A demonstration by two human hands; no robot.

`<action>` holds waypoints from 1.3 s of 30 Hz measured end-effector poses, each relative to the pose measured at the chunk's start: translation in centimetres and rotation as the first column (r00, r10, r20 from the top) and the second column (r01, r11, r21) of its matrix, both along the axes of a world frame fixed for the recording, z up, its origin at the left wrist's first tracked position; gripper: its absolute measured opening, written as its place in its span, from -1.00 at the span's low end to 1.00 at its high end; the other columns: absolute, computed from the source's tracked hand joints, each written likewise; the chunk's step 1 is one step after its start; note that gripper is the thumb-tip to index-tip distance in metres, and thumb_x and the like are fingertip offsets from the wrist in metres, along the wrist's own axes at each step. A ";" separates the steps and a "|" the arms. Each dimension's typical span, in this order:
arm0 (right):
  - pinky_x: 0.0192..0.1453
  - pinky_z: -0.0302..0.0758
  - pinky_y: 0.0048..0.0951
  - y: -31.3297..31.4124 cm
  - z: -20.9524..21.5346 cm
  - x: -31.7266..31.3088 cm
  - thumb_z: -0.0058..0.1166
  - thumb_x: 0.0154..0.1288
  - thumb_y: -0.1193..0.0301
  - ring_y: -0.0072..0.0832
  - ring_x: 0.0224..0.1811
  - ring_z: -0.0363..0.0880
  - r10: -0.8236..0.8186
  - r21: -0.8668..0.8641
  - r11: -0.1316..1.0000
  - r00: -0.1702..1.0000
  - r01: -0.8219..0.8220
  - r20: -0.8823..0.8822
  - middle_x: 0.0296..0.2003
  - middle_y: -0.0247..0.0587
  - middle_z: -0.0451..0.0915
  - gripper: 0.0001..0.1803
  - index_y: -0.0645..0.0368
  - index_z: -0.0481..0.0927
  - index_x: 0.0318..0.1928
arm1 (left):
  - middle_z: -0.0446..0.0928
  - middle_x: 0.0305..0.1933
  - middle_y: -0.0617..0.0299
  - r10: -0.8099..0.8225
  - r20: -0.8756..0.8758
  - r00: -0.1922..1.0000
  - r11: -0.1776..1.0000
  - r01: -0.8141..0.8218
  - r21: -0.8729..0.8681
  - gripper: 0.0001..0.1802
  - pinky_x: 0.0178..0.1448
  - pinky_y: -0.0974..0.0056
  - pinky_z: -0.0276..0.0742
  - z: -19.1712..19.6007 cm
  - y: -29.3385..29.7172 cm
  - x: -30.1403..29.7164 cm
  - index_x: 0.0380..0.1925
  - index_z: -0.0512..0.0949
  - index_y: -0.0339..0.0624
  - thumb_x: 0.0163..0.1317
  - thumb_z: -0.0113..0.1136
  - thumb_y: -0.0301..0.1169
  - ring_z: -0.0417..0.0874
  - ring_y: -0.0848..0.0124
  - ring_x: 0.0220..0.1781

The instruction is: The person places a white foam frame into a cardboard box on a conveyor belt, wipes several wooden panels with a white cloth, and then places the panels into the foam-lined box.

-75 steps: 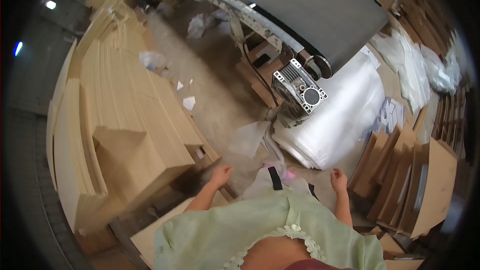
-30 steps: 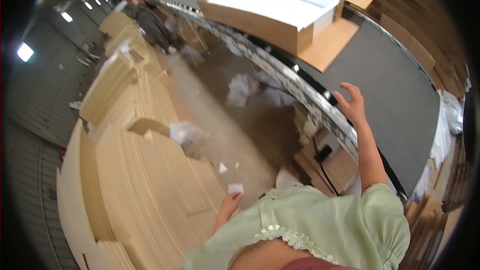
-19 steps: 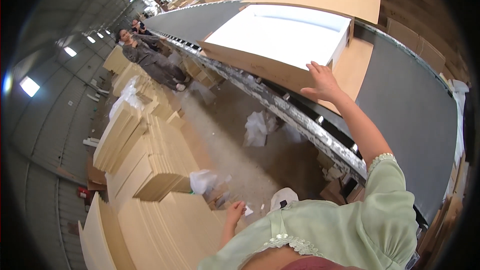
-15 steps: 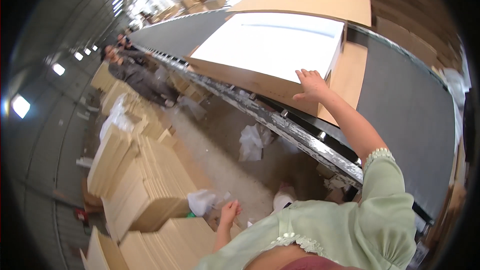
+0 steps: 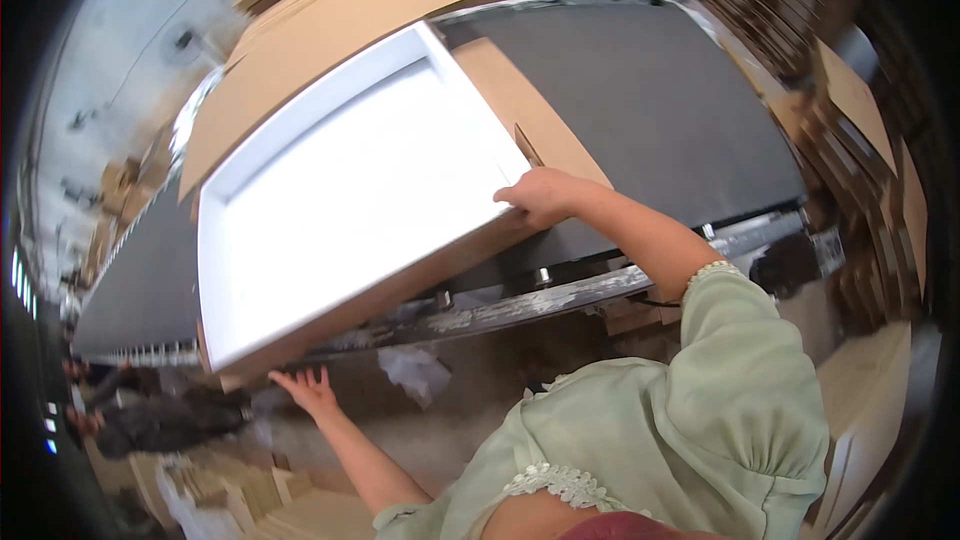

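dark conveyor belt (image 5: 650, 90), stacked cardboard (image 5: 860, 110)

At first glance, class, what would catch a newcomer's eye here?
A large open cardboard box with a white lining fills the middle, jutting off the dark conveyor belt. The right hand has a grip on its near corner; the left hand reaches, fingers spread, under its lower edge.

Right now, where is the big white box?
In the head view, the white-lined box lies centre-left, overhanging the dark conveyor belt, the right hand gripping its corner.
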State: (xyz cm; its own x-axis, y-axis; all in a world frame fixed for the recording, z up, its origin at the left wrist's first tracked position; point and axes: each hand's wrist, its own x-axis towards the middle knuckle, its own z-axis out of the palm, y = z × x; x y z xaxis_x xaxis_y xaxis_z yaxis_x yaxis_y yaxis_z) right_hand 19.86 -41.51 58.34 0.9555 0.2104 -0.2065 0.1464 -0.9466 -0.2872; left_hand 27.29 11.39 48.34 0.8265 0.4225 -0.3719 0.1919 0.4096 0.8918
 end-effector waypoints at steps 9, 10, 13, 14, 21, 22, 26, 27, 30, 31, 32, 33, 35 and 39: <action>-0.14 0.47 -0.28 -13.9 1.4 -19.7 0.11 -0.30 0.48 -0.19 -0.20 0.55 -0.349 0.042 0.930 0.911 0.366 -0.221 -0.28 -0.14 0.61 -0.49 -0.05 0.61 -0.14 | -0.04 0.40 0.16 0.084 0.166 0.983 0.975 -0.047 -0.218 -0.07 0.41 0.02 -0.06 -0.7 -15.1 -15.4 0.32 0.01 -0.08 0.13 -0.38 0.37 0.03 0.10 0.38; -0.16 0.48 -0.27 -15.6 1.1 -21.5 0.11 -0.31 0.47 -0.18 -0.20 0.55 -0.363 0.069 0.919 0.903 0.387 -0.230 -0.30 -0.15 0.61 -0.49 -0.04 0.61 -0.16 | -0.04 0.41 0.16 0.071 0.168 0.983 0.979 -0.037 -0.202 -0.09 0.41 0.03 -0.07 -1.6 -15.6 -16.9 0.32 0.01 -0.09 0.15 -0.38 0.35 0.02 0.10 0.38; -0.14 0.49 -0.31 -20.6 0.1 -25.2 0.16 -0.26 0.46 -0.19 -0.22 0.57 -0.378 0.179 0.890 0.899 0.419 -0.222 -0.32 -0.11 0.61 -0.54 0.03 0.61 -0.17 | -0.09 0.42 0.20 0.016 0.105 0.994 0.981 0.005 -0.195 -0.08 0.42 0.07 -0.13 1.9 -22.9 -19.0 0.33 -0.03 -0.07 0.15 -0.37 0.36 -0.05 0.13 0.40; -0.12 0.49 -0.33 -21.9 0.8 -26.2 0.21 -0.24 0.44 -0.20 -0.22 0.59 -0.393 0.160 0.892 0.901 0.422 -0.186 -0.31 -0.10 0.62 -0.56 0.06 0.61 -0.17 | -0.13 0.43 0.24 -0.057 0.125 0.991 0.993 0.069 -0.092 -0.08 0.40 0.03 -0.13 2.2 -24.7 -19.4 0.34 -0.07 0.03 0.13 -0.38 0.38 -0.08 0.15 0.41; -0.17 0.50 -0.40 -33.6 0.6 -29.8 0.24 -0.24 0.53 -0.42 -0.28 0.59 -0.445 0.260 0.838 0.877 0.479 -0.180 -0.35 -0.09 0.63 -0.60 0.25 0.60 -0.23 | 0.02 0.35 0.30 -0.319 0.085 0.944 0.946 0.322 -0.026 -0.22 0.07 -0.11 0.35 -2.6 -34.2 -18.1 0.30 0.01 0.11 0.19 -0.24 0.27 0.05 0.20 0.34; -0.14 0.49 -0.41 -36.1 -0.6 -30.6 0.24 -0.25 0.52 -0.43 -0.25 0.59 -0.452 0.197 0.856 0.877 0.478 -0.163 -0.36 -0.15 0.63 -0.59 0.25 0.59 -0.22 | 0.11 0.30 0.27 -0.344 0.082 0.935 0.939 0.343 0.032 -0.22 0.06 -0.07 0.34 -1.6 -36.9 -18.1 0.26 0.07 0.06 0.18 -0.23 0.28 0.12 0.22 0.29; -0.15 0.44 -0.47 -47.7 -6.9 -32.9 0.01 -0.07 0.59 -0.42 -0.36 0.54 -0.177 0.188 0.962 0.975 0.200 -0.134 -0.47 -0.21 0.59 -0.75 0.32 0.53 -0.28 | 0.42 0.00 0.24 -0.611 -0.049 0.790 0.754 0.599 0.270 -0.34 -0.06 0.25 0.42 1.7 -41.8 -22.1 0.09 0.33 -0.08 0.17 -0.03 0.17 0.46 0.37 -0.08; -0.11 0.43 -0.47 -51.3 -7.7 -33.4 0.02 0.03 0.57 -0.42 -0.26 0.53 -0.118 0.121 0.978 0.934 0.168 -0.338 -0.34 -0.17 0.59 -0.72 0.36 0.50 -0.17 | 0.49 -0.13 0.28 -0.704 -0.006 0.710 0.690 0.686 0.232 -0.46 -0.13 0.34 0.46 1.7 -43.9 -22.8 0.00 0.44 -0.12 0.18 0.07 0.04 0.49 0.42 -0.16; -0.09 0.42 -0.46 -46.6 -6.2 -29.1 0.03 0.04 0.56 -0.39 -0.22 0.52 -0.178 -0.021 0.984 0.956 0.178 -0.232 -0.29 -0.14 0.58 -0.71 0.35 0.49 -0.16 | 0.57 -0.17 0.19 -0.832 -0.053 0.553 0.459 0.738 0.496 -0.52 -0.10 0.30 0.45 1.4 -44.1 -28.8 -0.10 0.52 -0.20 0.17 0.12 -0.04 0.53 0.39 -0.14; -0.08 0.42 -0.46 -42.7 -5.2 -27.2 0.03 0.04 0.56 -0.39 -0.21 0.52 -0.167 0.010 0.986 0.979 0.169 -0.120 -0.28 -0.13 0.58 -0.71 0.35 0.49 -0.15 | 0.57 -0.14 0.14 -0.828 -0.143 0.543 0.441 0.787 0.431 -0.52 -0.09 0.28 0.44 2.7 -43.3 -32.0 -0.10 0.53 -0.19 0.17 0.12 -0.02 0.54 0.35 -0.12; -0.08 0.41 -0.45 -38.6 -4.2 -25.2 0.04 0.04 0.56 -0.38 -0.20 0.52 -0.124 0.061 0.990 0.992 0.123 0.001 -0.27 -0.12 0.57 -0.71 0.35 0.49 -0.15 | 0.58 -0.17 0.14 -0.797 -0.150 0.585 0.475 0.761 0.443 -0.51 -0.11 0.26 0.45 -0.3 -42.6 -35.1 -0.13 0.54 -0.20 0.16 0.12 -0.01 0.55 0.33 -0.14; -0.07 0.41 -0.45 -34.8 -3.2 -24.1 0.04 0.04 0.55 -0.37 -0.18 0.51 -0.095 0.133 0.988 0.988 0.079 0.121 -0.25 -0.11 0.57 -0.70 0.34 0.49 -0.15 | 0.59 -0.23 0.13 -0.775 -0.172 0.608 0.476 0.740 0.475 -0.51 -0.13 0.25 0.45 -0.6 -41.9 -38.7 -0.18 0.55 -0.23 0.14 0.12 -0.01 0.56 0.32 -0.17; -0.05 0.41 -0.44 -27.5 -1.7 -22.5 0.05 0.05 0.55 -0.35 -0.16 0.51 -0.010 0.270 0.959 0.944 -0.083 0.329 -0.22 -0.09 0.56 -0.70 0.34 0.49 -0.14 | 0.59 -0.30 0.09 -0.610 -0.208 0.765 0.588 0.612 0.529 -0.52 -0.14 0.25 0.46 -3.2 -39.9 -45.6 -0.27 0.57 -0.24 0.14 0.10 0.01 0.58 0.29 -0.24; -0.03 0.40 -0.43 -12.3 -0.2 -22.3 0.06 0.06 0.54 -0.32 -0.11 0.50 0.140 0.511 0.745 0.849 -0.429 0.509 -0.16 -0.04 0.54 -0.69 0.33 0.49 -0.12 | 0.59 -0.32 0.08 -0.112 -0.309 0.944 0.802 0.270 0.533 -0.56 -0.14 0.23 0.46 -4.8 -35.5 -58.2 -0.28 0.59 -0.22 0.14 0.10 -0.03 0.58 0.27 -0.27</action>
